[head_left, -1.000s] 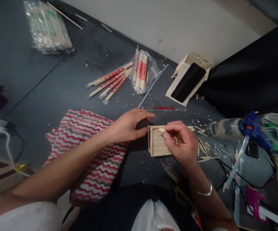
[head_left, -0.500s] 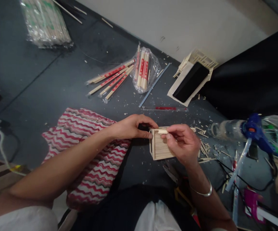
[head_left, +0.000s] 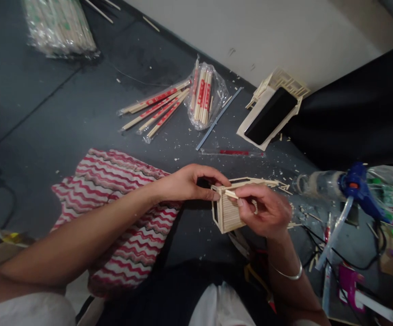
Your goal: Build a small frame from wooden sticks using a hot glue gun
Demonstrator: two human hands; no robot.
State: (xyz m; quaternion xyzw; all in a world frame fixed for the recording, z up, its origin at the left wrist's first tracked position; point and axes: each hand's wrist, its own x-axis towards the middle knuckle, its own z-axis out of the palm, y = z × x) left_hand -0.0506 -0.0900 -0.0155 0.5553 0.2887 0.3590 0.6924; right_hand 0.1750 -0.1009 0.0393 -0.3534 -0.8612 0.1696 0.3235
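Pinching a short pale stick at the corner of a slatted stick model

Grasping the short pale stick [head_left: 231, 194] between thumb and forefinger, the right hand [head_left: 266, 208] holds it against or just over the upper left part of the slatted stick model [head_left: 232, 215]. The left hand [head_left: 196, 181] has its fingers closed around the model's upper left corner. The model sits tilted at the near side of the dark grey counter [head_left: 91, 108], its open framed end toward the left.

Beyond the hands lies a clear plastic bag [head_left: 219, 90], with a bundle of red-printed chopsticks [head_left: 202, 97] inside it. Just left of it, more chopsticks fan out in narrow clear sleeves [head_left: 159, 102], also printed red. Nearer the model is a flat sleeve [head_left: 233, 153] with a red band; whether it contains anything cannot be told. At the far left, a large clear pack [head_left: 60, 47] with green print is filled with many pale sticks.

To the right, a clear plastic bottle [head_left: 320, 182] lies on its side, its contents too unclear to tell, with a blue glue gun [head_left: 357, 183] at its end. A black phone [head_left: 271, 117] rests on a cream panel [head_left: 246, 131] near the wall.
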